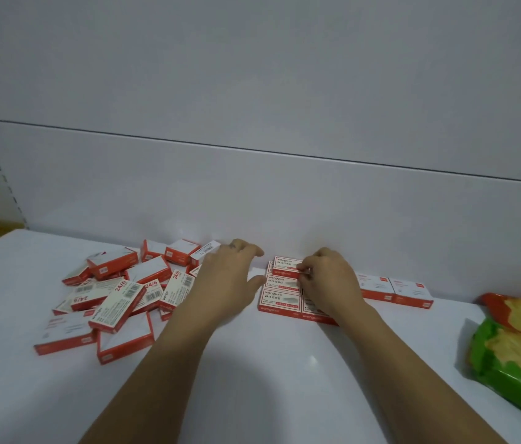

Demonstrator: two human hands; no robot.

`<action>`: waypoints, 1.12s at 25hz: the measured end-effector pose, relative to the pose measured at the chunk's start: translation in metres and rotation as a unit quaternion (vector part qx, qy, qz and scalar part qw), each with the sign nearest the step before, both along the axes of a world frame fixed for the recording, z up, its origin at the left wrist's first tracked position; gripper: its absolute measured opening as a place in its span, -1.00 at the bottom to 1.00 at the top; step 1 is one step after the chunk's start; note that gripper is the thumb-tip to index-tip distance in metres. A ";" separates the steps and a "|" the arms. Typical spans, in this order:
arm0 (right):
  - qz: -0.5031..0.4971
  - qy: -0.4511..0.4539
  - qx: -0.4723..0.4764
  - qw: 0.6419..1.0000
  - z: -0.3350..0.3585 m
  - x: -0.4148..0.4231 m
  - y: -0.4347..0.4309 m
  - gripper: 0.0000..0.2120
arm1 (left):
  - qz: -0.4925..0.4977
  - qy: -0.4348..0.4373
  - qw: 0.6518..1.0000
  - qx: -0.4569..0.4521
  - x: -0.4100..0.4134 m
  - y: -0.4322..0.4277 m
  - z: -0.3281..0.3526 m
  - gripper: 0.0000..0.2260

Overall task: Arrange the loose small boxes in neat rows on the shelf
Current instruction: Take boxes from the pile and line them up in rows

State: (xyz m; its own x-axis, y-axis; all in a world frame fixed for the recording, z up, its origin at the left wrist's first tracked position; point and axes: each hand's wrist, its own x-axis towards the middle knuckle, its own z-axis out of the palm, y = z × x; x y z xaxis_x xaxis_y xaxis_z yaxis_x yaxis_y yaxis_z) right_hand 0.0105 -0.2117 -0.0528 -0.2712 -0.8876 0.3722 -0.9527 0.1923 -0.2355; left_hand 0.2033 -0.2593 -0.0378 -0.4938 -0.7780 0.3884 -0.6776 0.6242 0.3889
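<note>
A jumbled pile of red-and-white small boxes (115, 293) lies on the white shelf (252, 363) at the left. In the middle, several boxes (280, 301) lie flat in neat rows near the back panel, and two more boxes (393, 288) sit in line to the right. My right hand (326, 280) pinches the edge of the top box (286, 265) at the back of the rows. My left hand (230, 280) hovers between the pile and the rows with fingers loosely curled, holding nothing.
A green and red snack bag (518, 350) lies at the shelf's right edge. The white back panel (252, 187) rises directly behind the boxes. Bare shelf surface stretches in front of my arms.
</note>
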 end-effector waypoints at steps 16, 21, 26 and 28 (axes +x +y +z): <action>0.012 0.011 0.003 1.000 0.003 0.006 0.002 -0.74 | 0.007 -0.045 0.999 0.028 0.001 0.001 -0.003 -0.61; 0.019 -0.001 0.058 0.998 0.017 0.010 0.009 -0.67 | 0.023 -0.076 0.997 0.007 0.004 0.006 0.009 -0.59; 0.079 -0.036 0.054 0.995 0.041 0.027 0.013 -0.52 | 0.057 -0.055 0.997 -0.010 0.035 0.020 0.011 -0.55; 0.133 -0.048 0.058 0.988 0.046 0.046 0.012 -0.50 | 0.096 -0.064 0.993 -0.014 0.057 0.026 0.007 -0.51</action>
State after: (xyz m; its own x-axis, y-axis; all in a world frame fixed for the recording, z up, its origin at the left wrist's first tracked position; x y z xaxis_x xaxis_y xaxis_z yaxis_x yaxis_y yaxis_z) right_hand 0.0564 -0.1997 -0.0065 -0.0519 -0.9675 0.2473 -0.9475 -0.0305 -0.3182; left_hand 0.2602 -0.2332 -0.0312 -0.3841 -0.8523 0.3549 -0.8281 0.4880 0.2757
